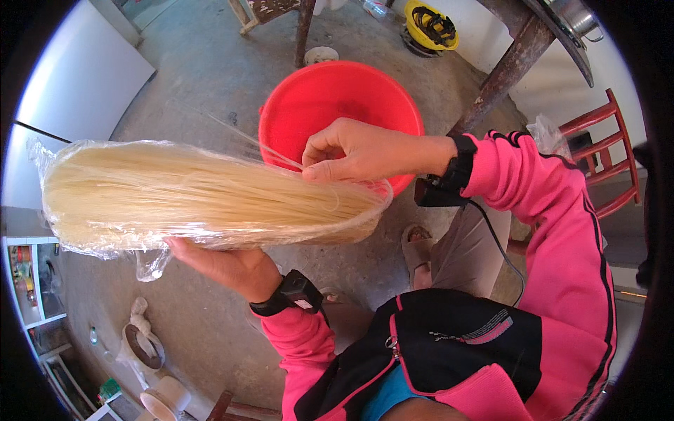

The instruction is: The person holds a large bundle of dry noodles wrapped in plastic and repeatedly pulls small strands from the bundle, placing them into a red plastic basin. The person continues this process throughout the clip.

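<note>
A long bundle of dry, pale yellow noodles, probably rice vermicelli, lies sideways in a clear plastic bag. My left hand supports the bag from below, its thumb against the near side. Above the bundle's right part, my right hand pinches a few thin strands between thumb and fingertips. Those strands stick out up and to the left. Behind the right hand, a large red plastic basin stands on the floor; the hand and the bundle hide part of it.
A white refrigerator stands at the left. A yellow helmet lies near the wall at the back. A wooden table leg and a red wooden chair are on the right. Containers sit at the lower left.
</note>
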Available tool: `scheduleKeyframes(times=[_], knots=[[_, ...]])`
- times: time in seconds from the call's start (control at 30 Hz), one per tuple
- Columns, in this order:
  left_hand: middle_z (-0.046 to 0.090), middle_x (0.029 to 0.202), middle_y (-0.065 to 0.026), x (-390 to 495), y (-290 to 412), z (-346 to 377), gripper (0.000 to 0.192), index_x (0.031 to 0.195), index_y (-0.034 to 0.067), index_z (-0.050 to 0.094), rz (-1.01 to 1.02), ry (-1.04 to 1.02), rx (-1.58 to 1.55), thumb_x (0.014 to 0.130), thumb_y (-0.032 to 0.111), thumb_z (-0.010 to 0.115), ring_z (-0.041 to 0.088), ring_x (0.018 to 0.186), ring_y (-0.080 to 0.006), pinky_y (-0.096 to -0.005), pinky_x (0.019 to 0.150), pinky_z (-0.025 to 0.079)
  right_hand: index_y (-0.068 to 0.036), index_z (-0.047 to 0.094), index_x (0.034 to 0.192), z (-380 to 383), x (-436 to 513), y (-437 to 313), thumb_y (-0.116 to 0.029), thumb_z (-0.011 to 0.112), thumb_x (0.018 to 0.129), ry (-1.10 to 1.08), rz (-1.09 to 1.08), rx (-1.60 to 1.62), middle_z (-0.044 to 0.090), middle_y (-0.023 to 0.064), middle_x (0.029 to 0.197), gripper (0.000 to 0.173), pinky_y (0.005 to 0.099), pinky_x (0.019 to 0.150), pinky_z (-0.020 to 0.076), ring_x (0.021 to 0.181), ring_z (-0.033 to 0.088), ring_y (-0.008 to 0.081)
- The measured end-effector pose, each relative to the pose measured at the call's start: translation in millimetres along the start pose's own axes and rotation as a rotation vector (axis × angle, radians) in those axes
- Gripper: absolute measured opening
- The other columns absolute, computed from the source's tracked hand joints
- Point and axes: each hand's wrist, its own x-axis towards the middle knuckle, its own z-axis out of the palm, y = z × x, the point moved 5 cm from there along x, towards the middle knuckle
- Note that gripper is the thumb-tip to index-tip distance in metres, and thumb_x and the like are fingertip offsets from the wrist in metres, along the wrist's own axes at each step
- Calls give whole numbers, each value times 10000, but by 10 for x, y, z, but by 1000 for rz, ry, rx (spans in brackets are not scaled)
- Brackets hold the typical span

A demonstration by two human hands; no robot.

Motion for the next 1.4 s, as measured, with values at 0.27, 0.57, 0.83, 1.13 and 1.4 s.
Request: scheduleKeyframes(times=[0.27,0.57,0.83,1.13,1.4], knots=[[327,1407,-231,62,77,42,756,1429,-10,246,-136,100,-184,851,196,688,337,1309,-353,-453,1095,234,18,602,831,1,-28,-44,-159,611,885,11,-29,-73,578,-8,745,185,227,648,423,715,504,50],[341,1414,-156,72,53,61,623,1425,17,264,-262,173,-449,919,170,593,355,1293,-277,-397,1085,266,13,606,844,-172,-111,-21,-136,565,914,286,-7,201,582,13,679,170,229,544,416,608,518,58],[348,1413,-123,68,109,44,598,1426,31,262,-113,62,-26,962,300,528,377,1265,-250,-373,1088,266,-16,562,859,-331,-128,-55,-149,522,956,474,-120,283,565,10,704,169,195,490,397,575,488,42],[334,1400,-194,-1,199,93,732,1430,5,240,407,-73,451,872,198,674,361,1283,-313,-419,1089,260,1,555,868,-186,-137,-131,-127,527,951,260,-15,196,545,2,613,155,216,495,392,533,480,54],[372,1377,-172,91,115,88,675,1417,14,282,-138,167,-94,889,228,645,377,1275,-295,-400,1071,285,3,560,852,-225,-241,-54,-142,534,947,345,69,440,530,11,595,176,224,457,374,503,483,70]])
